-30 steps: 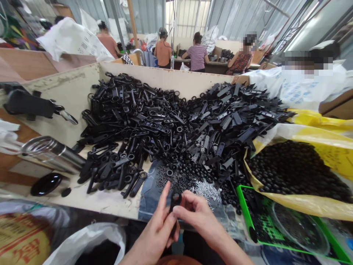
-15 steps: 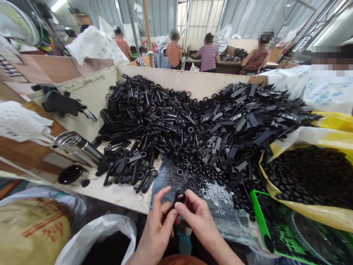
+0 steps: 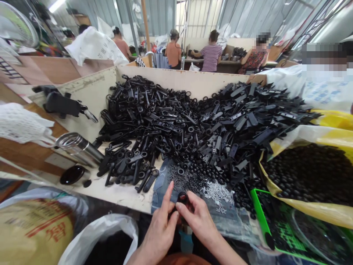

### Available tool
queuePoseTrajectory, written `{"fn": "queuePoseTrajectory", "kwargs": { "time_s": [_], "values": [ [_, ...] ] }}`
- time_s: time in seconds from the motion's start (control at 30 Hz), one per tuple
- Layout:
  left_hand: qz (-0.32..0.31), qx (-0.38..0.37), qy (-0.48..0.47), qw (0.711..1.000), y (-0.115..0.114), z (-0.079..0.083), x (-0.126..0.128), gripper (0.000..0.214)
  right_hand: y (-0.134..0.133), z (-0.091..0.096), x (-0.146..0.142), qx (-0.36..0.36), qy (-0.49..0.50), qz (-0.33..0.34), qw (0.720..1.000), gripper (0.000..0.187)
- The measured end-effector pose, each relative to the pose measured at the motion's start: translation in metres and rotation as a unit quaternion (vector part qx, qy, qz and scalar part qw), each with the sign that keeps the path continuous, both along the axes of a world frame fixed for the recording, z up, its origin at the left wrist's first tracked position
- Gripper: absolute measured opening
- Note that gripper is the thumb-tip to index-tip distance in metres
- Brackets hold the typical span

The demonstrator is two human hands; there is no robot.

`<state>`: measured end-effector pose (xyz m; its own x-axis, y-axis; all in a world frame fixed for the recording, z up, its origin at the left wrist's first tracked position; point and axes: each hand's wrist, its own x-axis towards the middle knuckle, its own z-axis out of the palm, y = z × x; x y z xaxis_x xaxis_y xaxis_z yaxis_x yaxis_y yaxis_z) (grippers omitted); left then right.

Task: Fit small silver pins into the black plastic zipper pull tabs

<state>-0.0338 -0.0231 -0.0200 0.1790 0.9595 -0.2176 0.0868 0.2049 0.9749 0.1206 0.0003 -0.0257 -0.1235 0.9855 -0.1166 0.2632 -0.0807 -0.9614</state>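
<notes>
Both hands meet at the front edge of the work table around a black plastic part with a ring-shaped end (image 3: 182, 197). My right hand (image 3: 200, 216) pinches it between thumb and fingers. My left hand (image 3: 162, 224) closes its thumb against the part's lower side, with the index finger stretched out forward. Most of the part is hidden by the fingers. Just beyond the hands, small metal screws (image 3: 176, 176) and shiny silver pins (image 3: 217, 192) lie on a dark blue cloth (image 3: 162, 189). Round black beads (image 3: 202, 170) are heaped behind them.
Heaps of black ring-ended parts (image 3: 149, 110) and flat black pieces (image 3: 248, 110) fill the table. At left stand a steel flask (image 3: 79, 149) and an open white sack (image 3: 129, 228). A green tray (image 3: 260, 217) and a yellow bag of beads (image 3: 311, 173) are at right. People sit working behind.
My left index finger has stretched out straighter and upward. The black part has shifted slightly right and down between my hands. In the background, the person in stripes has moved a little right.
</notes>
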Motion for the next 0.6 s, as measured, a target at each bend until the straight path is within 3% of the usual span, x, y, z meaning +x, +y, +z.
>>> {"fn": "queuePoseTrajectory", "kwargs": {
  "time_s": [0.07,0.13,0.27,0.43,0.5,0.6],
  "values": [
    [0.008,-0.040,-0.072,0.997,0.001,0.000,-0.001,0.086,0.003,0.006,0.003,0.021,-0.014,0.012,1.000,0.034],
    [0.043,-0.036,-0.089,0.994,0.002,0.002,-0.005,0.086,0.006,0.016,0.006,0.030,-0.002,0.028,0.999,0.036],
    [0.030,0.072,0.040,0.996,-0.003,0.008,-0.013,0.034,0.004,0.028,0.011,0.042,0.024,0.025,0.999,0.037],
    [0.002,0.081,0.043,0.996,-0.009,0.009,-0.008,0.024,-0.004,0.016,0.010,0.031,0.098,0.007,0.995,0.036],
    [0.035,0.066,0.032,0.997,-0.009,0.007,-0.001,0.025,-0.002,0.011,0.006,0.020,0.130,-0.016,0.991,0.038],
    [0.132,0.003,-0.054,0.990,-0.007,-0.001,0.010,0.036,0.008,0.009,-0.003,-0.019,0.160,-0.028,0.987,0.042]
  ]
}}
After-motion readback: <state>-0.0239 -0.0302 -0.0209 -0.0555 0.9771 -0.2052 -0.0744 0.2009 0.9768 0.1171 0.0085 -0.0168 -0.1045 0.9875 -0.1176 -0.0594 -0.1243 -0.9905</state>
